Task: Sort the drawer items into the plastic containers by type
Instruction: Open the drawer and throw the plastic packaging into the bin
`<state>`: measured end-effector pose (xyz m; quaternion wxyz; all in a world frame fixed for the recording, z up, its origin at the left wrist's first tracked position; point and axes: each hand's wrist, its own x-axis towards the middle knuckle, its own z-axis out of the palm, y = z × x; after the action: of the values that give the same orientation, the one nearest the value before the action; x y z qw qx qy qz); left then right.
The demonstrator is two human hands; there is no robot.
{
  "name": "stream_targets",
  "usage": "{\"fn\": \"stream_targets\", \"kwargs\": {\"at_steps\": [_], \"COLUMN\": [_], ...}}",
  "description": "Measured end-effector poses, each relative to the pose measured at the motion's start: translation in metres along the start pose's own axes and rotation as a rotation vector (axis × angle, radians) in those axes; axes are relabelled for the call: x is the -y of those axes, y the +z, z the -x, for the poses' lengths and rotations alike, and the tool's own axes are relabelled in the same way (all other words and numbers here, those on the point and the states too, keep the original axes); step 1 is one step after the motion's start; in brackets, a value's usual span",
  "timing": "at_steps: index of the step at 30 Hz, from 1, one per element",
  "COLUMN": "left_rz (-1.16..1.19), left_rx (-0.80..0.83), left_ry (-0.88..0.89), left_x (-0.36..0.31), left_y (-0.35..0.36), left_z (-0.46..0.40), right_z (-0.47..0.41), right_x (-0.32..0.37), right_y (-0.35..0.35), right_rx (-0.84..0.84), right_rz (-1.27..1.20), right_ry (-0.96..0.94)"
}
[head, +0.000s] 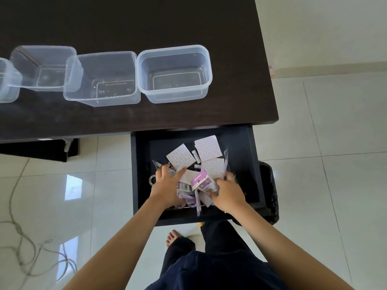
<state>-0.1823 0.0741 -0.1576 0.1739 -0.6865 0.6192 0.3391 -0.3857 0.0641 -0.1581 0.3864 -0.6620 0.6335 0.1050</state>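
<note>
Clear plastic is lined up along the dark desk: four tubs, and nothing is seen inside any of them. The left tub is cut off by the frame edge, the second tub and third tub overlap at their rims, and the right tub sits just beside the third. Below the desk edge the drawer is pulled out, and the clutter is piled in its middle. The left hand is laid on the pile with fingers partly curled, thumb against a white card; whether anything is truly pinched cannot be told. Dotted sheets lie toward the back, thin, light and bendy by the look of them, best taken by an edge. A small battery lies between them, hard and likely to roll. The purple packs look light, stiff at the card and slippery at the film; the card end is judged the safer hold. The right hand is curled round the packs' right side, seemingly gripping them.
</note>
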Motion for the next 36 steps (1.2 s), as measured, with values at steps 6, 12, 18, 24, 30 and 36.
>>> {"fn": "stream_targets", "kwargs": {"at_steps": [6, 12, 18, 24, 30, 36], "left_rz": [0.067, 0.237, 0.353, 0.390, 0.351, 0.330], "left_rx": [-0.150, -0.230, -0.307, -0.334, -0.265, -0.256], "left_ry": [-0.004, -0.034, -0.063, -0.079, -0.072, -0.116], "left_x": [0.004, 0.002, 0.001, -0.004, -0.005, 0.002], "left_y": [0.004, 0.003, -0.009, -0.012, -0.005, 0.000], "left_z": [0.003, 0.000, 0.006, 0.020, 0.034, 0.037], "right_z": [-0.004, -0.002, 0.001, 0.015, 0.038, 0.035], "right_x": [-0.009, -0.024, -0.028, -0.009, 0.016, 0.030], "right_y": [-0.009, -0.024, -0.042, -0.034, -0.008, 0.002], "right_rx": [-0.064, -0.152, -0.246, -0.125, -0.024, -0.042], "right_rz": [-0.114, -0.303, -0.401, -0.345, -0.200, -0.051], "right_ry": [0.064, 0.077, 0.049, -0.094, -0.143, -0.092]}}
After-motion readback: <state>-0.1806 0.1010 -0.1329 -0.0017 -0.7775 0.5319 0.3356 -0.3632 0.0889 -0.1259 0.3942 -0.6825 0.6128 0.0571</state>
